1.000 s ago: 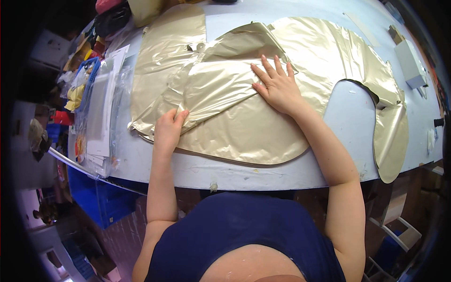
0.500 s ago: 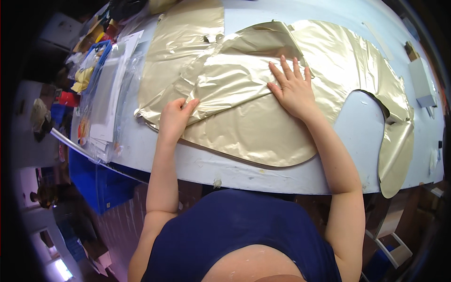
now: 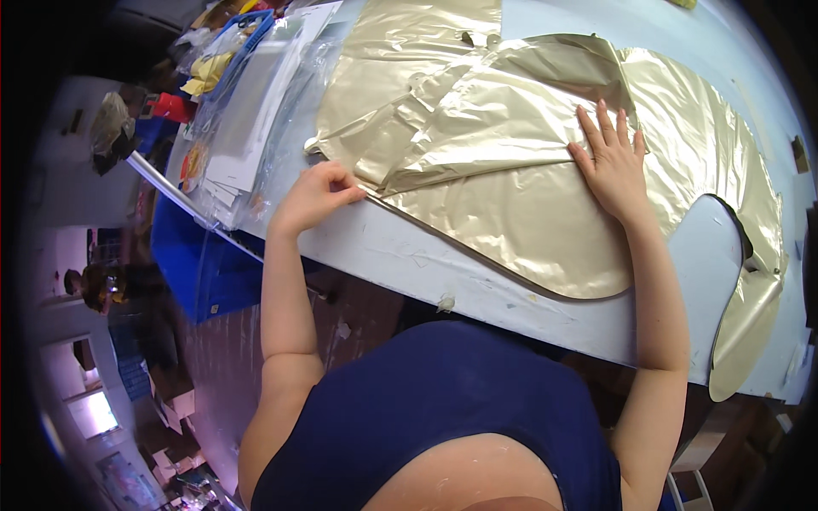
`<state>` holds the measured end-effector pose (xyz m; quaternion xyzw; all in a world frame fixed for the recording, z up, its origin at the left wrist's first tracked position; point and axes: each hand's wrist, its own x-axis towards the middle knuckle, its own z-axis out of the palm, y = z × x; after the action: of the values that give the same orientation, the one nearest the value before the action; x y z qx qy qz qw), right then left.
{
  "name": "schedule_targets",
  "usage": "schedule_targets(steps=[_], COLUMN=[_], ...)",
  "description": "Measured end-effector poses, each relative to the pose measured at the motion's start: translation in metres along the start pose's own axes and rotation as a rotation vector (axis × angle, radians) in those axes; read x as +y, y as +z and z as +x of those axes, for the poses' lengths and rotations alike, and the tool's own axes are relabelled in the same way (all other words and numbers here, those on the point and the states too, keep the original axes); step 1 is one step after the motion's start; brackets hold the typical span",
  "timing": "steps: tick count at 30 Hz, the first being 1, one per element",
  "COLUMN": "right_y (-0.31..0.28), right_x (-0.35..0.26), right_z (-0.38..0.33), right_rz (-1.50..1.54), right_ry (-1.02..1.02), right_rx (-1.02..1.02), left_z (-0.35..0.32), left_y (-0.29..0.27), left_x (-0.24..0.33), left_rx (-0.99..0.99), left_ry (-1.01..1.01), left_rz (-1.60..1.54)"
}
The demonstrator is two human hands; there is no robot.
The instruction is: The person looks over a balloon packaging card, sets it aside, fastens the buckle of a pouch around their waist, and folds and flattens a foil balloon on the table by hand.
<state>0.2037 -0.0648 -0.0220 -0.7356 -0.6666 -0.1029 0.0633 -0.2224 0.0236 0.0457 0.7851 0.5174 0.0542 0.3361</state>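
Note:
A large, shiny gold sheet (image 3: 511,230), looking like foil or thin coated film, lies spread on the table with curved, cut-out edges. Creases and a raised, overlapping fold run across its middle. My left hand (image 3: 313,201) is closed in a pinch on the sheet's near-left edge, thumb against fingers. Flat on the gold surface beside the fold rests my right hand (image 3: 615,170), its fingers spread and holding nothing. A narrower curved strip of the sheet (image 3: 750,319) bends round at the right and hangs slightly past the table's front edge.
The pale table (image 3: 409,255) has a bare front strip. At its left lie white sheets (image 3: 243,149) and clear plastic, with a blue basket (image 3: 243,38) behind. A red object (image 3: 173,107) sits near the left edge, above a blue bin (image 3: 200,255). Farther left, another person (image 3: 98,285) is visible.
My left hand has moved left along the sheet's near edge, off the fold it was pinching. My right hand stays flat on the gold sheet. The whole view has shifted and tilted.

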Motion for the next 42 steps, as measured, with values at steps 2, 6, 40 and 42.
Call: schedule_targets(steps=[2, 6, 40, 42], right_y=[0.001, 0.002, 0.002, 0.000], right_x=[0.000, 0.002, 0.004, -0.001], right_z=[0.000, 0.000, -0.001, 0.001], right_rz=[-0.004, -0.028, 0.089, 0.091], right_ry=[-0.004, -0.015, 0.028, 0.017], right_rx=[-0.002, 0.007, 0.061, 0.037], left_z=[-0.004, 0.003, 0.071, 0.077], left_y=[-0.004, 0.026, 0.108, 0.111], left_x=[0.008, 0.051, 0.145, 0.134], left_rx=[0.134, 0.387, 0.159, 0.078], left_ry=[-0.003, 0.225, 0.905, 0.769], left_rz=[0.018, -0.057, 0.374, 0.484])
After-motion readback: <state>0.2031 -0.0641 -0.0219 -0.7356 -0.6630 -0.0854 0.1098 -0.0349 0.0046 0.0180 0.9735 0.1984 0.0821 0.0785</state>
